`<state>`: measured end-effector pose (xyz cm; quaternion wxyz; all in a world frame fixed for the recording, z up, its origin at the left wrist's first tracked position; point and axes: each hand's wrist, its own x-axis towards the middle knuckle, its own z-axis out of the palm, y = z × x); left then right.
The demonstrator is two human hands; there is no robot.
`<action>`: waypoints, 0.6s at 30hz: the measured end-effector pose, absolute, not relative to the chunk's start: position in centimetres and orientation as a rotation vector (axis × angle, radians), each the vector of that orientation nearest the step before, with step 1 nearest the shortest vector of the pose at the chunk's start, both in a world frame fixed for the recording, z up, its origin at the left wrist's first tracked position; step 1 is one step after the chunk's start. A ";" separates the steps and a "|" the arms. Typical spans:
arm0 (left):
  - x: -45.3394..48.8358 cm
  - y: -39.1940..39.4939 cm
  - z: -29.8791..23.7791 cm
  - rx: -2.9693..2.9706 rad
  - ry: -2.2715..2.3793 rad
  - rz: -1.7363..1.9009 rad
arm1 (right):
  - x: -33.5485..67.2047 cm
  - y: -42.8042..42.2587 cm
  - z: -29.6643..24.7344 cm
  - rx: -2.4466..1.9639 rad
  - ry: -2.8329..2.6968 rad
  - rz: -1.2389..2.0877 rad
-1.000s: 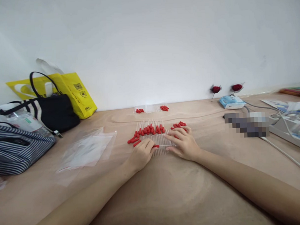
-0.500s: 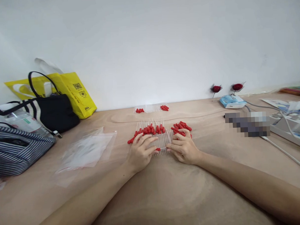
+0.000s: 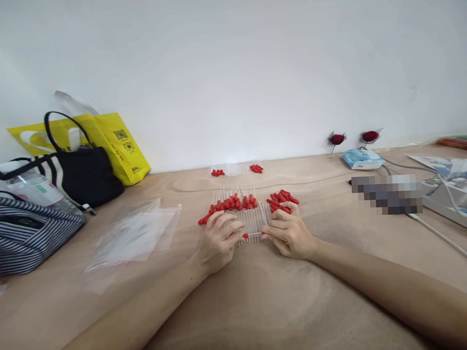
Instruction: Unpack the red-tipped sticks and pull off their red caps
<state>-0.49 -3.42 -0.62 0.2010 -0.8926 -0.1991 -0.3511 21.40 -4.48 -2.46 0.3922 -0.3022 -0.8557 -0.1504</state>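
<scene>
My left hand (image 3: 220,241) is closed in a pinch on a small red rubber bulb (image 3: 245,236). My right hand (image 3: 289,231) pinches the other end of a thin clear dropper tube (image 3: 254,234), which lies sideways between both hands and meets the bulb. Beneath and behind the fingers is a row of clear tubes (image 3: 251,219) lying side by side. Beyond that row, droppers with red bulbs (image 3: 234,201) rest with their clear stems pointing away. Loose red bulbs (image 3: 283,196) are heaped just past my right hand, whose fingers partly cover the nearest ones.
Clear zip bags (image 3: 137,231) lie flat to the left. Farther back, a bag with red-bulb droppers (image 3: 235,168) is by the wall. Striped (image 3: 30,230), black (image 3: 90,176) and yellow bags (image 3: 128,154) stand left. A tissue pack (image 3: 362,159) and power strip (image 3: 451,201) are right.
Both hands have shifted slightly toward me with the tube and bulb between them. The piles around them look the same.
</scene>
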 end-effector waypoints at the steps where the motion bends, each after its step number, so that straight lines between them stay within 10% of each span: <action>1: -0.7 -3.3 -0.6 -2.489 -0.580 -1.005 | 21.6 -4.5 -2.4 -0.777 -2.158 -0.378; 18: -7.1 3.3 -0.3 -2.287 -2.308 -0.831 | 20.9 -2.3 -2.9 -1.474 -1.912 -0.424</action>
